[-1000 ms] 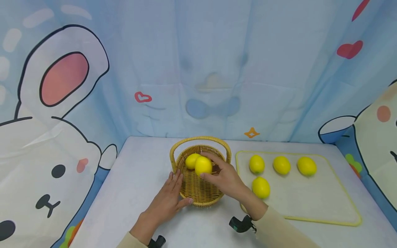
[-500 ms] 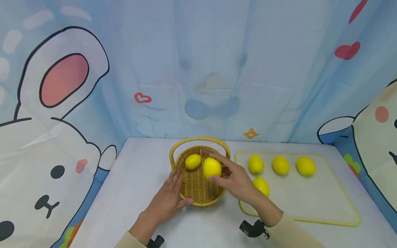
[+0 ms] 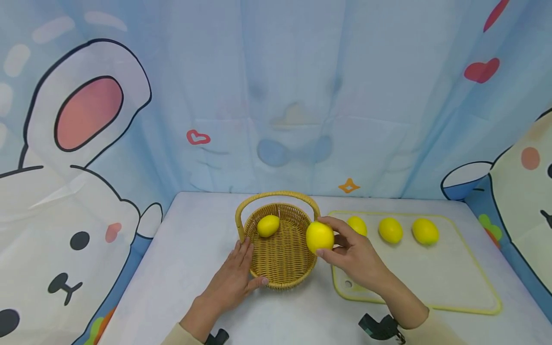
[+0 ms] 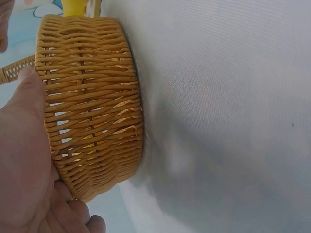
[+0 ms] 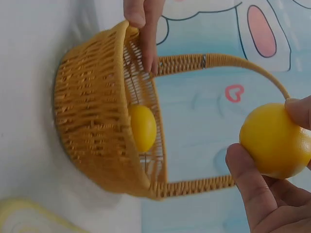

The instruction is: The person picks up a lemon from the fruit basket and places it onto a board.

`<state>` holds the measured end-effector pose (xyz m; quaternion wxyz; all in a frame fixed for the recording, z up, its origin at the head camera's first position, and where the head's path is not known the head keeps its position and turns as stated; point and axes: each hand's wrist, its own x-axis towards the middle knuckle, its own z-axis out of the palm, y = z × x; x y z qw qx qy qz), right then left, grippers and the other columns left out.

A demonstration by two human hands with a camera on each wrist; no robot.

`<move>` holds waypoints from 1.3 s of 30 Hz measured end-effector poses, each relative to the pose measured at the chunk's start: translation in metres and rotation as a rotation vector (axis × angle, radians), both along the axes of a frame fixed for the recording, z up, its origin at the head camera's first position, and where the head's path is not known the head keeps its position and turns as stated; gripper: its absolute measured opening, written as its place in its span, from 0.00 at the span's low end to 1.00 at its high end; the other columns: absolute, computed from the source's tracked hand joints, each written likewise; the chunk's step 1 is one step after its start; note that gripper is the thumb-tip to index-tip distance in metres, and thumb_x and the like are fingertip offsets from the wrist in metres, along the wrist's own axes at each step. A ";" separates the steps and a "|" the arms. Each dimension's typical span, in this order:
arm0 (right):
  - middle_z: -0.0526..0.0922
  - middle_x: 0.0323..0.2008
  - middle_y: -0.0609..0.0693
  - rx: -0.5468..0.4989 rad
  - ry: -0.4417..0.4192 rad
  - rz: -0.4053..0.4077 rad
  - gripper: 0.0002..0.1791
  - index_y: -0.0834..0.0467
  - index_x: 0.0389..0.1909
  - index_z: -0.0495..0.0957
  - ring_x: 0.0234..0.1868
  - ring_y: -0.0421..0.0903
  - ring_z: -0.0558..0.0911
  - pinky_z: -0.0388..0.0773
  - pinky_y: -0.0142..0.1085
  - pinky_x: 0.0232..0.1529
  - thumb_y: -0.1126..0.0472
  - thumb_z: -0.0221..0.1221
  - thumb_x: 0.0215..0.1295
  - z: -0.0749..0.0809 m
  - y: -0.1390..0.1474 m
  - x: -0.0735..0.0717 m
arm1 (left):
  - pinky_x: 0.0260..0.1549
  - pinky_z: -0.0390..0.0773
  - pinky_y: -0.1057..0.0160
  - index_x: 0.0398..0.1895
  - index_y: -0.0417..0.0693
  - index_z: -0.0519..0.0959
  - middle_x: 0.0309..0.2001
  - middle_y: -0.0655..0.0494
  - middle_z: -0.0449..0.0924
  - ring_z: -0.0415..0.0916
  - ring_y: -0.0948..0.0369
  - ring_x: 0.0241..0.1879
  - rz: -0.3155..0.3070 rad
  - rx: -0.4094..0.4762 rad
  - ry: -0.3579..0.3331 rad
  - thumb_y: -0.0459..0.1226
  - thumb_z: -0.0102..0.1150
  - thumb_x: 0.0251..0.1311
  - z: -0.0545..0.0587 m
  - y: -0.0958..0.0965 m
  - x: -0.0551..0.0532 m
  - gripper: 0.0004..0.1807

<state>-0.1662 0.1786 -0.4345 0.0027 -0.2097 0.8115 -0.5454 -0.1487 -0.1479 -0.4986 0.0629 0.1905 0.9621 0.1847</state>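
A round-bottomed wicker basket (image 3: 282,268) with an arched handle stands on the table, one yellow lemon (image 3: 268,225) inside. My left hand (image 3: 230,278) rests on its left side, fingers straight along the rim and thumb spread to the near rim. In the left wrist view the thumb touches the woven wall (image 4: 92,97). My right hand (image 3: 355,251) pinches another lemon (image 3: 320,237) between thumb and fingers. It is held up at the basket's right rim, partly before the board. The right wrist view shows this lemon (image 5: 274,141) raised beside the handle, apart from the basket.
A white cutting board (image 3: 448,282) with a yellow edge lies to the right of the basket. On it are two lemons in full view (image 3: 390,230) and a third (image 3: 357,225) partly hidden by my right hand. A printed blue curtain (image 3: 293,96) hangs behind the table.
My right hand has carried its lemon rightward from over the basket's middle to its right rim. It now covers the near-left lemon on the board. My left hand has stayed put.
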 end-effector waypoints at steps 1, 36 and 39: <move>0.76 0.64 0.60 0.001 0.007 -0.010 0.36 0.46 0.75 0.70 0.50 0.45 0.88 0.88 0.34 0.45 0.64 0.70 0.69 0.000 0.004 0.001 | 0.81 0.52 0.42 0.84 0.34 0.50 0.86 0.39 0.40 0.36 0.42 0.85 0.000 0.000 0.001 0.62 0.53 0.76 0.000 0.000 0.000 0.51; 0.65 0.73 0.77 0.465 -0.356 -0.377 0.50 0.58 0.81 0.58 0.65 0.74 0.74 0.77 0.66 0.57 0.35 0.65 0.71 -0.072 0.163 -0.001 | 0.82 0.51 0.43 0.84 0.35 0.49 0.86 0.42 0.38 0.34 0.43 0.85 0.013 0.020 -0.019 0.62 0.53 0.75 -0.004 0.000 -0.001 0.52; 0.67 0.71 0.78 0.469 -0.366 -0.370 0.49 0.58 0.81 0.59 0.64 0.72 0.75 0.77 0.65 0.56 0.36 0.66 0.71 -0.076 0.165 -0.002 | 0.82 0.50 0.43 0.84 0.35 0.49 0.87 0.42 0.38 0.34 0.43 0.85 0.012 0.019 -0.018 0.63 0.52 0.75 -0.004 0.000 -0.001 0.52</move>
